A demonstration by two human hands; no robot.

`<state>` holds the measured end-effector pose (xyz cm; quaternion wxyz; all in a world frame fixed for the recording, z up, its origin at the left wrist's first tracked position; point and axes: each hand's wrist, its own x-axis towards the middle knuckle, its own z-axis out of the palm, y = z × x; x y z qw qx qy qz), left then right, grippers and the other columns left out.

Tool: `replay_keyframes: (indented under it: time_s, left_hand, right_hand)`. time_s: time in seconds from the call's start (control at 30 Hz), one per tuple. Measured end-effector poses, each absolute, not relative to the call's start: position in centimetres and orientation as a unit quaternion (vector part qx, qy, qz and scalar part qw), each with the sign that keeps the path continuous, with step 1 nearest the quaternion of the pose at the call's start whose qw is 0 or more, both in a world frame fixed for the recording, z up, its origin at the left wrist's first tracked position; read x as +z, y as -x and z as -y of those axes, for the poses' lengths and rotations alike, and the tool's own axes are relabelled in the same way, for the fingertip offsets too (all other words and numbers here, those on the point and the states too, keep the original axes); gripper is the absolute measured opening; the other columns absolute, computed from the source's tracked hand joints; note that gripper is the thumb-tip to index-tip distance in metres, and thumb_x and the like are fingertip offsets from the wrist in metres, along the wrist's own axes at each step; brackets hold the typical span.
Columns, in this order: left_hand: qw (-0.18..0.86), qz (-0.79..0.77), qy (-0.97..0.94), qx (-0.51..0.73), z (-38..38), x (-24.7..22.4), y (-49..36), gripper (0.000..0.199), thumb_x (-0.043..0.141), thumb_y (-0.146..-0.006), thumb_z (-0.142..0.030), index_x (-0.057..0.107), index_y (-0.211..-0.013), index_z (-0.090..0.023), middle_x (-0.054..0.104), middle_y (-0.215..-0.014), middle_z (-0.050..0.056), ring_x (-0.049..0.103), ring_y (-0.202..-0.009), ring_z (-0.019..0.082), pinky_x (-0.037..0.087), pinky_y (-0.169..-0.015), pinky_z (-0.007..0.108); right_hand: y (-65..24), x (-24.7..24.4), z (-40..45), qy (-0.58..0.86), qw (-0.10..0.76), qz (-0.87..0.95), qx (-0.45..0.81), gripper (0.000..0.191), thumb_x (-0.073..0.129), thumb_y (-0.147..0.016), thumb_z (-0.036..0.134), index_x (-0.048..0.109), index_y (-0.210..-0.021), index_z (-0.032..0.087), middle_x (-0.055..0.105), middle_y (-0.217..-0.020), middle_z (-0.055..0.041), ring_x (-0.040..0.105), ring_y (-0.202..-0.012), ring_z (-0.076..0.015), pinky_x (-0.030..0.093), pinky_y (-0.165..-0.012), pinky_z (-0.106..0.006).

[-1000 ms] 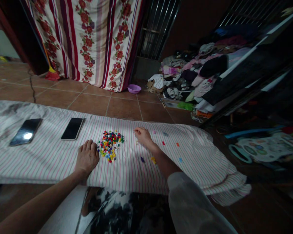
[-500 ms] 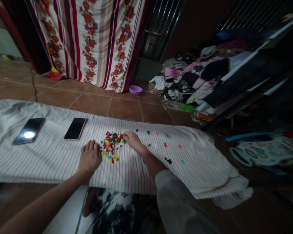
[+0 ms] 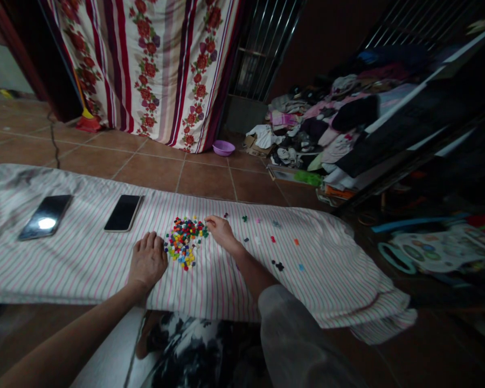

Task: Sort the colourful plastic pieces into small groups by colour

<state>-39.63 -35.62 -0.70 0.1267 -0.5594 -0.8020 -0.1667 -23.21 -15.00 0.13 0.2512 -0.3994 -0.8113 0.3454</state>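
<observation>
Many small coloured cubes [image 3: 184, 237] lie in a loose pile on the striped cloth [image 3: 84, 269]. My left hand [image 3: 147, 258] rests flat, palm down, against the pile's left side, holding nothing. At the pile's upper right edge is my right hand [image 3: 221, 230], thumb and fingertips pinched together. Something small and greyish shows at the fingertips, too tiny to name. Right of that hand, little groups sorted by colour lie apart: green cubes [image 3: 244, 219], grey cubes [image 3: 277, 224], red cubes [image 3: 272, 239], an orange group [image 3: 296, 242], black cubes [image 3: 280, 266] and a light blue group [image 3: 301, 267].
Two dark phones lie on the cloth's left part, a larger phone [image 3: 46, 217] and a smaller phone [image 3: 123, 213]. Beyond are a tiled floor, a flowered curtain [image 3: 165, 70], a purple basin [image 3: 223, 148] and a heap of clothes [image 3: 307, 124].
My right hand has drawn very slightly away from the pile's edge, its fingertips still pinched. My left hand stays in place, and the view has shifted a little.
</observation>
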Motion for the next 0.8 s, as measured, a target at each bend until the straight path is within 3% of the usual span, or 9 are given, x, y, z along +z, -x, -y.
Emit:
replay_keyframes:
  time_s: [0.13, 0.33, 0.8]
  left_hand:
    - [0.121, 0.802, 0.562, -0.161, 35.6, -0.9, 39.7, 0.028, 0.041, -0.090, -0.021, 0.061, -0.106, -0.013, 0.060, -0.129, 0.019, 0.049, -0.127, 0.032, 0.039, -0.100, 0.046]
    - [0.116, 0.806, 0.561, -0.152, 35.6, -0.8, 39.7, 0.030, 0.038, -0.091, -0.023, 0.061, -0.108, -0.012, 0.059, -0.130, 0.020, 0.049, -0.127, 0.031, 0.039, -0.102, 0.047]
    - [0.117, 0.809, 0.558, -0.142, 35.7, -0.7, 39.7, 0.031, 0.039, -0.089, -0.025, 0.061, -0.108, -0.014, 0.059, -0.131, 0.019, 0.050, -0.127, 0.032, 0.041, -0.100, 0.047]
  right_hand:
    - [23.0, -0.1, 14.9, 0.417, 0.284, 0.680, 0.531, 0.019, 0.057, -0.083, 0.020, 0.073, -0.092, 0.019, 0.069, -0.071, 0.0006, 0.062, -0.062, -0.0112, 0.046, -0.058, -0.020]
    - [21.8, 0.1, 14.9, 0.420, 0.309, 0.537, 0.663, 0.012, 0.069, -0.079, 0.023, 0.073, -0.087, 0.015, 0.071, -0.073, -0.0028, 0.058, -0.058, -0.0069, 0.043, -0.055, -0.017]
    - [16.7, -0.3, 12.6, 0.486, 0.376, 0.521, 0.593, 0.017, 0.075, -0.069, 0.027, 0.069, -0.081, 0.017, 0.065, -0.063, 0.0020, 0.056, -0.054, -0.0076, 0.044, -0.051, -0.018]
